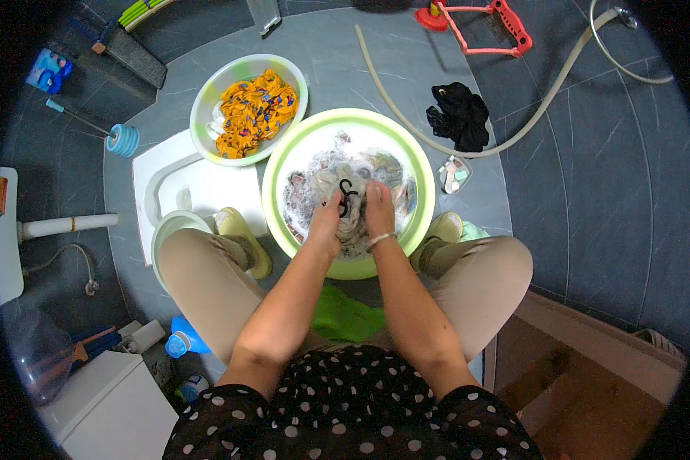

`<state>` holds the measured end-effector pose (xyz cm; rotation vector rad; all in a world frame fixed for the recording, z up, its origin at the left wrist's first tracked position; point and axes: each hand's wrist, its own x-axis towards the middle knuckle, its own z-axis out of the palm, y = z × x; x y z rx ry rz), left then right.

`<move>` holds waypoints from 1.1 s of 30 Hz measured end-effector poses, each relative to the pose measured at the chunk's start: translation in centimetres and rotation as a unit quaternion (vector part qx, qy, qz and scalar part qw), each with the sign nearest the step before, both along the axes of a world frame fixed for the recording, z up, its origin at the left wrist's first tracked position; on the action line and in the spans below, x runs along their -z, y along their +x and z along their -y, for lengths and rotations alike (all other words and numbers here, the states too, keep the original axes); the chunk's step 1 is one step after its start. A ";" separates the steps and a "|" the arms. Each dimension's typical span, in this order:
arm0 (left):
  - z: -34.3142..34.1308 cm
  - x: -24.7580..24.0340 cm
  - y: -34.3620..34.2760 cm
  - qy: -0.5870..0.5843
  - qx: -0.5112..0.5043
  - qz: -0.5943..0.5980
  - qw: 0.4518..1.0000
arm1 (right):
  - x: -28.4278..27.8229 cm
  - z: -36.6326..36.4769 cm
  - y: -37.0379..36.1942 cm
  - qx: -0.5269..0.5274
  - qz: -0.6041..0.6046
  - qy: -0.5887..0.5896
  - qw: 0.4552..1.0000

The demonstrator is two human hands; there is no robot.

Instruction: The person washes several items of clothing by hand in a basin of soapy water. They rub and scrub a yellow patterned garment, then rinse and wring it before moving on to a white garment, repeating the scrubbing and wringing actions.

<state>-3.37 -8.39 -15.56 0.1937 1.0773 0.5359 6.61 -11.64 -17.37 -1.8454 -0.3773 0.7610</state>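
Observation:
A large basin with a light green rim [274, 184] stands between my knees, full of white suds and soaking clothes. Over its middle, my left hand [326, 219] is closed on a pale grey garment [350, 227] with a black curved print. My right hand [379, 211], a bracelet at its wrist, grips the same garment from the other side, its thumb pointing away from me. The bunched cloth lies between the two hands, its lower part down among the suds. Other wet clothes [383, 169] float around it, too foamy to tell apart.
A second basin [199, 126] with an orange patterned cloth [257, 111] touches the big one at far left, beside a squat toilet [147, 184]. At right lie a beige hose [395, 111], a black garment [460, 119] and a small container [454, 175]. A blue bottle [184, 337] stands near left.

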 end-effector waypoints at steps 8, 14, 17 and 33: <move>-0.2 -2.9 -1.6 -0.054 0.022 0.069 0.996 | -7.5 1.8 -4.5 -0.227 0.186 0.045 0.955; -1.7 0.9 -2.5 -0.044 0.092 0.273 0.956 | -10.3 3.4 -6.1 -0.327 0.289 0.142 0.889; -0.7 -4.7 -2.0 -0.033 0.050 0.167 0.984 | -12.3 4.2 -6.7 -0.396 0.320 0.072 0.857; 0.2 1.8 0.4 0.095 0.006 0.031 0.995 | -2.2 -0.1 0.3 0.019 0.134 -0.083 0.987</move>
